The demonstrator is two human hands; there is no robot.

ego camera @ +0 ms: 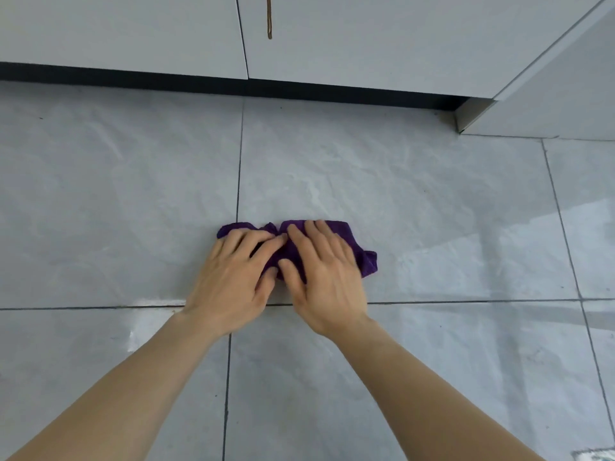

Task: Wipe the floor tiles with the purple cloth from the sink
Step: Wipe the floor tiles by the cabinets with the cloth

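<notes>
A bunched purple cloth [366, 261] lies on the grey floor tiles [432, 201], just beyond a grout crossing. Both hands press flat on top of it, side by side. My left hand [233, 277] covers the cloth's left part, fingers spread forward. My right hand [324, 277] covers its middle, thumb pointing toward the left hand. Only the cloth's far edge and right end show past the fingers.
White cabinet doors [366, 41] with a dark toe-kick [299, 89] run along the far side. A brown drip streak [269, 18] runs down one door. A white unit [549, 104] juts out at the right. Wet sheen shows on tiles at right.
</notes>
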